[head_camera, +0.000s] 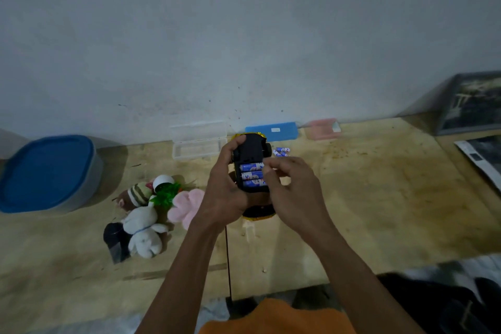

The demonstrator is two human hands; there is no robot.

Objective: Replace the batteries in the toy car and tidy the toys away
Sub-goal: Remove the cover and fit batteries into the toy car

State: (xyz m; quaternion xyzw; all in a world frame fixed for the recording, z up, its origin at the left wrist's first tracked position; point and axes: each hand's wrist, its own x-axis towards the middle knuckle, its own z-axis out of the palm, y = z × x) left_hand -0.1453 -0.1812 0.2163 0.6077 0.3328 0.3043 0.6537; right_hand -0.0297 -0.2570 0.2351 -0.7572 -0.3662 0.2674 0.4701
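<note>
The toy car [250,153] is upside down above the wooden table [366,198], black underside up, yellow body showing at its edges. My left hand [225,187] grips it from the left side. Three blue batteries [252,175] lie side by side in the open compartment. My right hand [290,187] has its fingertips pressed on the right ends of those batteries. A few loose blue batteries [281,151] lie on the table just behind the car.
Several soft toys [151,209] lie in a heap left of my hands. A grey tub with a blue lid [46,171] stands far left. By the wall lie a clear open case [199,139], a blue case [272,131] and a pink case [322,129]. Pictures lean at far right.
</note>
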